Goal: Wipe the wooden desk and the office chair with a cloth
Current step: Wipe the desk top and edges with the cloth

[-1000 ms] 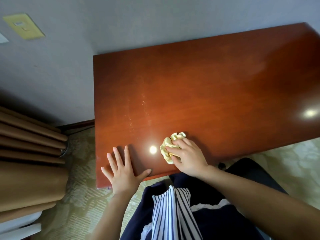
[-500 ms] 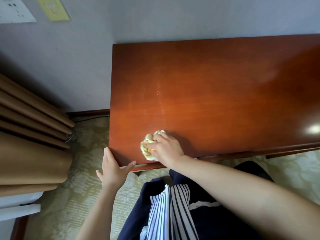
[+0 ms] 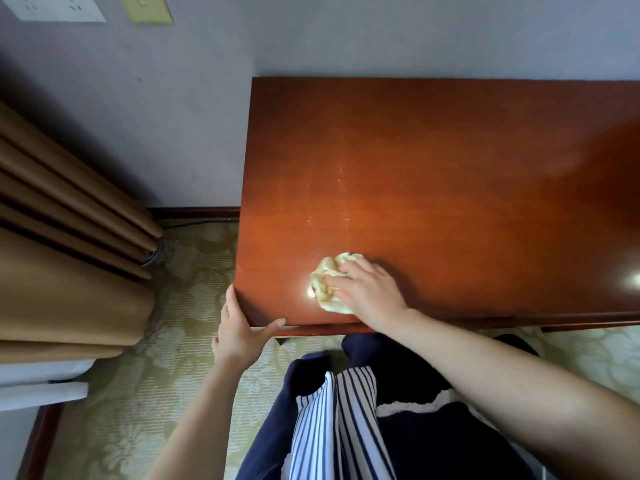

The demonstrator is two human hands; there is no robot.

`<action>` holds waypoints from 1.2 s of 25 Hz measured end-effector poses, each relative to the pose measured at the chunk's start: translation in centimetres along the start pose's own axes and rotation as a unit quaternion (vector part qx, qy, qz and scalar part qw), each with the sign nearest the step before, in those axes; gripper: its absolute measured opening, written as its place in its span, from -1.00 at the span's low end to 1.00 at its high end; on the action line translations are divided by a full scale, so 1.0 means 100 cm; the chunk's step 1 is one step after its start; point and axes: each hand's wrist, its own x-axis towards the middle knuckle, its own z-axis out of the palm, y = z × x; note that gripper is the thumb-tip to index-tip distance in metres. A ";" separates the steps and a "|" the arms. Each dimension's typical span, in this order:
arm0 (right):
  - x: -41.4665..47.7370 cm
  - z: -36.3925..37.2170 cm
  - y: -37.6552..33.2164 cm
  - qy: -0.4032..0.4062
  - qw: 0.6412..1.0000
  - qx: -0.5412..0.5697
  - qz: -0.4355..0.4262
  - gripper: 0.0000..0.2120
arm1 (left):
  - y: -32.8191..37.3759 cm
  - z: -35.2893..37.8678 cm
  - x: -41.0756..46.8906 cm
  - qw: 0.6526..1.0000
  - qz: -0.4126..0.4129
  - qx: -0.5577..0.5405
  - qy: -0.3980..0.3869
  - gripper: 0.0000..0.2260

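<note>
1. A grey painted wall [image 3: 173, 116] runs behind the desk [image 3: 450, 168], whose back edge meets it. High on the wall sit a white outlet plate [image 3: 55, 6] and a yellowish switch plate [image 3: 145, 8].
2. To the left hangs a tan curtain [image 3: 69, 254] in deep, heavy folds, standing apart from the desk's left side. A dark wooden skirting board [image 3: 194, 213] lies between them at the foot of the wall.
3. The floor is a pale green-gold carpet [image 3: 173, 375] with a raised leafy pattern.
4. Nothing lies on the desk other than the cloth [image 3: 327, 275] and the hand on it.
5. The desk top is flat, rectangular, reddish-brown wood with a glossy finish. It shows fine grain, bright glare spots and a few faint pale streaks near the middle.
6. The cloth is cream-yellow, soft and crumpled into a ball. It sits on the desk top near the front edge, towards the near left corner.
7. The right hand [image 3: 370, 292] presses on the cloth with bent fingers gripping it from above.
8. The left hand [image 3: 239, 330] holds nothing. Its straight fingers lie against the desk's left side at the near corner, and its thumb stretches along the front edge.
9. Below, the person wears a navy garment [image 3: 433, 438] with a blue-and-white striped panel [image 3: 332, 427].
</note>
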 end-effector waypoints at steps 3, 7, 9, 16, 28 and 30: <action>-0.026 -0.009 0.046 0.052 0.996 -0.032 0.061 -0.71 | -0.002 0.000 0.003 1.000 -0.004 -0.012 -0.016 -0.01; -0.038 -0.012 0.083 0.068 0.971 -0.045 0.225 -0.72 | -0.003 0.001 0.002 0.999 0.003 -0.036 -0.013 -0.03; -0.027 -0.006 0.074 0.078 0.946 -0.031 0.313 -0.73 | -0.004 0.001 0.002 0.998 0.011 -0.062 -0.008 -0.04; 0.037 0.010 -0.014 0.043 0.990 0.000 0.133 -0.75 | -0.011 0.005 -0.004 0.992 -0.024 -0.126 0.007 -0.07; 0.106 0.021 -0.117 -0.057 0.987 -0.024 -0.147 -0.72 | -0.008 0.008 -0.011 0.995 -0.101 0.008 0.020 -0.24; 0.091 0.018 -0.097 -0.059 0.984 -0.013 -0.170 -0.72 | -0.007 0.006 -0.007 0.995 -0.100 0.018 0.010 -0.18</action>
